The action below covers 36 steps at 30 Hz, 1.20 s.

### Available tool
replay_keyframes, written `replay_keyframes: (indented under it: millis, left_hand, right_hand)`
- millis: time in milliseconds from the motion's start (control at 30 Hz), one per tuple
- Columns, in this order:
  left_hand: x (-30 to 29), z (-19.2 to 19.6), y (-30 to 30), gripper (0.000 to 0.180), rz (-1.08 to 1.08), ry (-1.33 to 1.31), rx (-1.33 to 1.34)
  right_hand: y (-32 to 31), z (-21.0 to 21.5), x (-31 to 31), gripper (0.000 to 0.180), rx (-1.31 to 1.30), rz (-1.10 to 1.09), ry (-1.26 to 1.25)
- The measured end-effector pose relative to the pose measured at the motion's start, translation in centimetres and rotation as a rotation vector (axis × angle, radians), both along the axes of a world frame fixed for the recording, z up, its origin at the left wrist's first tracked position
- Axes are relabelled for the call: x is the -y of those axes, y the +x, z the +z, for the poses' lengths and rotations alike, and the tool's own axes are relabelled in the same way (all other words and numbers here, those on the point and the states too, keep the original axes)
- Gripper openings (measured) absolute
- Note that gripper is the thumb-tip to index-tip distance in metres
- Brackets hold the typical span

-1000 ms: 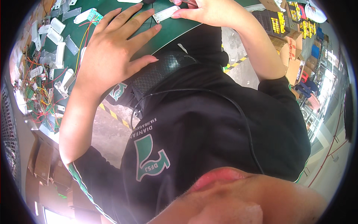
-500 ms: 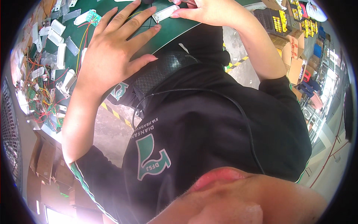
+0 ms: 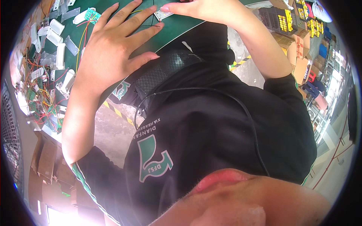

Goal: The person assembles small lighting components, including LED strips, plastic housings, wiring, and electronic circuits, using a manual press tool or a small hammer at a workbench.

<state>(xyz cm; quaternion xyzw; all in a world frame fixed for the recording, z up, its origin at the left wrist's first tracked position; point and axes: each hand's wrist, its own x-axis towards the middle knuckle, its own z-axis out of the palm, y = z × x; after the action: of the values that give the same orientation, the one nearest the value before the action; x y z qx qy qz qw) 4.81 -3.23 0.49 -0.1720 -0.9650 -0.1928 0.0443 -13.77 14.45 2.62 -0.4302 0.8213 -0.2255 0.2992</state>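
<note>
My left hand [image 3: 113, 52] lies over the green table [image 3: 179, 28] with its fingers spread. Its fingertips reach thin dark and yellow wires beside a small white plastic piece [image 3: 163, 16]. The thumb of my right hand [image 3: 196, 10] rests on that white piece. The other right fingers are cut off by the upper edge, so what they hold is hidden. Next to my left fingers sits a green circuit board [image 3: 92, 16] with red and yellow wires, on a white plastic part.
Several white and clear plastic parts [image 3: 60, 56] are scattered at the left. Tangled wires and circuit boards [image 3: 45, 98] pile up nearer me. Cardboard boxes [image 3: 298, 47] stand at the right, and a mesh guard [image 3: 11, 132] at the far left.
My right hand has shifted up and left, and its thumb covers more of the white piece. The dark thing in its fingers has left view. My left hand has barely moved.
</note>
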Motion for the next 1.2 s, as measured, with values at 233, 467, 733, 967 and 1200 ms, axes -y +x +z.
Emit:
replay_keyframes:
  millis: [233,467,733,967,1200]
  left_hand:
    - [0.0,-0.1,0.2,0.062,0.012,0.008,0.003]
    - [-0.1,-0.2,-0.2,0.06,0.002,0.019,-0.012]
    - [-0.3,0.2,-0.4,0.057,-0.006,-0.018,0.004]
    - [-0.3,0.3,-0.5,0.056,0.002,-0.018,0.018]
    - [-0.8,0.4,-0.4,0.057,0.031,-0.039,0.034]
  right_hand:
    - [0.4,0.2,0.2,0.045,-0.176,0.089,-0.033]
    - [0.2,-0.2,0.0,0.042,-0.119,0.082,-0.012]
    - [0.2,0.3,0.1,0.041,-0.077,0.073,0.001]
    - [0.2,-0.2,0.0,0.04,-0.095,0.081,-0.054]
    - [0.3,-0.5,-0.3,0.04,-0.109,0.081,-0.093]
